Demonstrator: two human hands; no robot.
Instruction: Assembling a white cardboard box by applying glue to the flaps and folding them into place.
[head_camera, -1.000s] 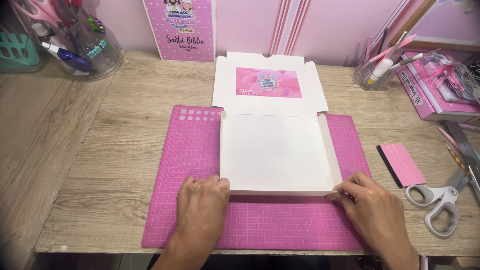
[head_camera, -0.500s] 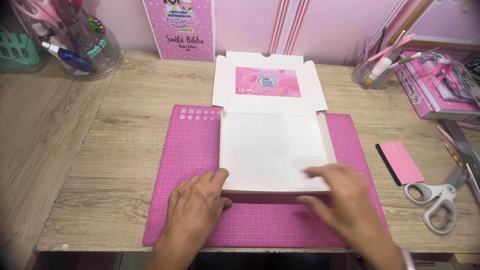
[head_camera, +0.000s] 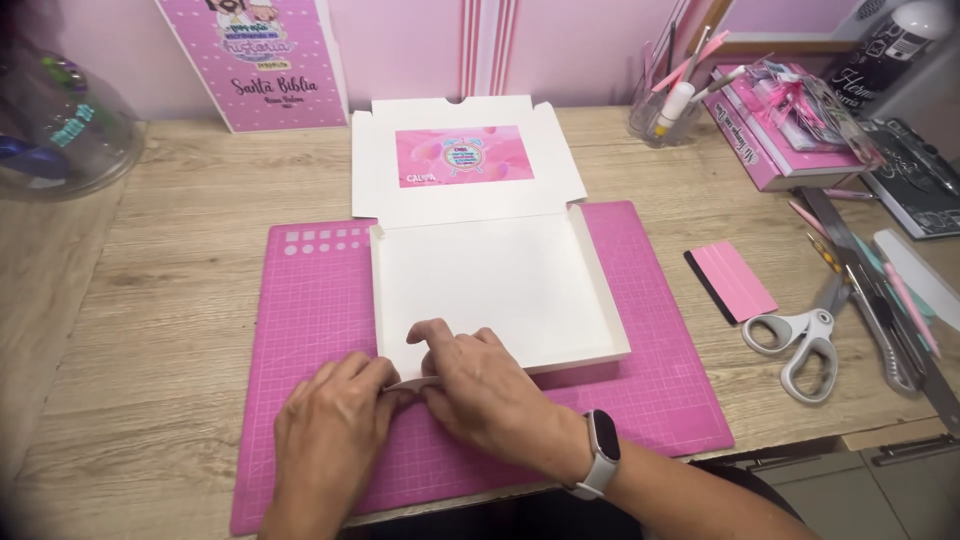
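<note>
Both hands have slid to the near left corner of the white box (head_camera: 495, 290); pinching its front flap

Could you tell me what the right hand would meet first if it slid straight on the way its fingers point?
Probably the left hand, already touching its fingertips at the near left corner of the white cardboard box; the right hand points left.

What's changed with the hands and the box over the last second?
Both hands slid from the front corners to the near left corner. The left hand and right hand now pinch the front flap of the white box there. The box stays open on the pink cutting mat; the scissors have not moved.
</note>
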